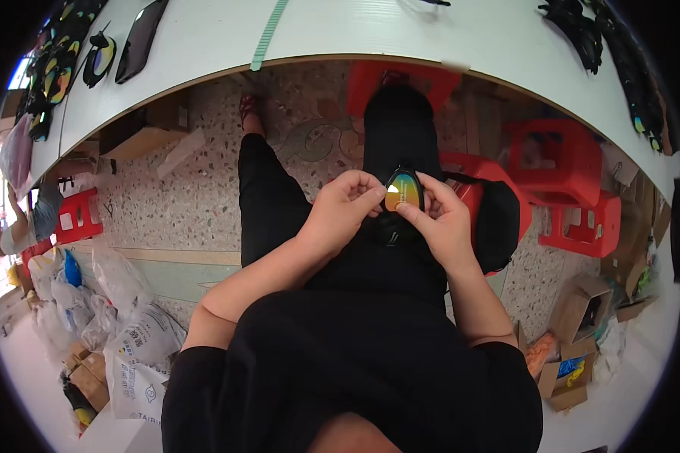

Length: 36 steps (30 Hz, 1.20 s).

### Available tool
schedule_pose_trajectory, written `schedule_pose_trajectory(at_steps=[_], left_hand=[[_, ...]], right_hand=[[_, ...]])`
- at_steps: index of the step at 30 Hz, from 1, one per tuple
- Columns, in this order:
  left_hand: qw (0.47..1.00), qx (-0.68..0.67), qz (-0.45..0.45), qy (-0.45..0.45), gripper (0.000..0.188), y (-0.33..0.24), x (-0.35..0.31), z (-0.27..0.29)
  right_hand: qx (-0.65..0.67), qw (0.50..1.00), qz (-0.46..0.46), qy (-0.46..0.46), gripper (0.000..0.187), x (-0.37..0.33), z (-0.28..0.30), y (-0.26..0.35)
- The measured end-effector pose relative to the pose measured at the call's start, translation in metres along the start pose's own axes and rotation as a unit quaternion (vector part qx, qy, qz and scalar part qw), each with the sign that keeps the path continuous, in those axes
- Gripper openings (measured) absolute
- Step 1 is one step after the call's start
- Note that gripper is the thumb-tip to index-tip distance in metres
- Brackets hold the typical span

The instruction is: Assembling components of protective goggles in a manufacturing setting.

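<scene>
Stretching across the top of the view, a white table (355, 30) is bending with the fisheye rim. Below it, black trousers (400, 128) are covering the legs, and red stools (563, 158) are standing to the right. Over the lap, the right hand (446, 226) is holding a small tinted eyepiece (403, 189), its thumb lying on the lower front and its other fingers curling round the right side. The left hand (344, 208) is making a narrow pinch at the eyepiece's left edge; whether those tips are gripping the rim or something thin, I cannot tell. For good work, I judge, the right hand should be holding the frame steady, its thumb resting nearer the rim so that it is leaving fewer smudges on the shiny face. The left fingertips, the finest part, should be working lightly along the edge, never scraping a nail across the coating.
</scene>
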<state>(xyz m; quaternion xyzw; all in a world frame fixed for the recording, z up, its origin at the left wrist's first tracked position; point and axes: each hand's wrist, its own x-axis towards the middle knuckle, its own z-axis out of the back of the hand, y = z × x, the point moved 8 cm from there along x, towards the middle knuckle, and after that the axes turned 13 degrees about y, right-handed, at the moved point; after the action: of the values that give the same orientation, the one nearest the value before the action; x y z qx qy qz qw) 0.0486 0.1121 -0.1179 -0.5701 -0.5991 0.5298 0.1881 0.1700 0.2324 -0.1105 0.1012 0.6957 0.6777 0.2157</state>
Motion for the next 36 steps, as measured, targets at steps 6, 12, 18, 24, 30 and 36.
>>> schedule_pose_trajectory(at_steps=[6, 12, 18, 24, 30, 36], left_hand=[[0.999, 0.024, 0.042, -0.02, 0.012, 0.011, -0.005, -0.007], [0.997, 0.052, -0.01, -0.062, 0.016, 0.017, -0.02, -0.008], [0.997, -0.066, -0.002, -0.041, 0.015, 0.013, -0.008, -0.004], [0.996, -0.026, 0.058, -0.066, 0.015, 0.019, -0.013, -0.003], [0.997, 0.008, 0.04, -0.059, 0.015, 0.03, -0.013, 0.0], [0.995, 0.007, 0.053, -0.085, 0.016, 0.03, -0.012, 0.001]], right_hand=[[-0.016, 1.0, -0.011, -0.011, 0.054, -0.011, -0.001, 0.0], [-0.047, 0.999, 0.001, 0.0, 0.054, -0.015, -0.011, 0.007], [0.089, 0.996, -0.029, 0.011, 0.051, 0.0, -0.003, -0.019], [0.128, 0.991, -0.046, -0.014, 0.051, 0.001, -0.007, -0.025], [0.081, 0.996, -0.029, -0.009, 0.052, 0.0, -0.011, -0.027], [0.071, 0.997, -0.024, -0.011, 0.053, -0.001, -0.011, -0.033]])
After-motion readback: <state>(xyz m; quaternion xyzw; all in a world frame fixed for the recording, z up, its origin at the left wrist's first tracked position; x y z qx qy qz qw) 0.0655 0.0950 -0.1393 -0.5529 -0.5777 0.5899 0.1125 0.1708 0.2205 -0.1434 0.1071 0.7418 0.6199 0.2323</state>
